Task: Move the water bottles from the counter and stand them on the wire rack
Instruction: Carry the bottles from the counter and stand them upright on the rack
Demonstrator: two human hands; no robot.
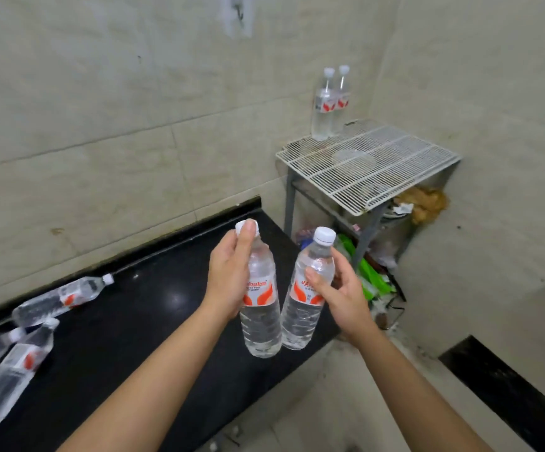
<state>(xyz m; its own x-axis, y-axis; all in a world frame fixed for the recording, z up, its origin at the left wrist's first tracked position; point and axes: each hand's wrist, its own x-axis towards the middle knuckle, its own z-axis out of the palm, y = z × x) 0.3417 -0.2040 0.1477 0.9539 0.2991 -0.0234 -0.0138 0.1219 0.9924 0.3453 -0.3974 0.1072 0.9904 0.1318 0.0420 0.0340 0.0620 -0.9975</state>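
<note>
My left hand (230,275) grips a clear water bottle (263,324) with a white cap and a red-and-white label, held upright above the black counter (127,324). My right hand (341,295) grips a second such bottle (300,318) just to its right, also upright. Both bottles nearly touch at their bases. Three more bottles lie on their sides at the counter's left end (59,296). Two bottles (324,106) stand at the back left corner of the white wire rack (391,164), against the wall, to the upper right of my hands.
The rack rests on a grey metal frame (367,236) in the tiled corner. Green packets, bags and clutter (372,278) lie beneath it on the floor. A dark ledge (505,389) runs at the lower right. A white hook plate (236,14) hangs on the wall.
</note>
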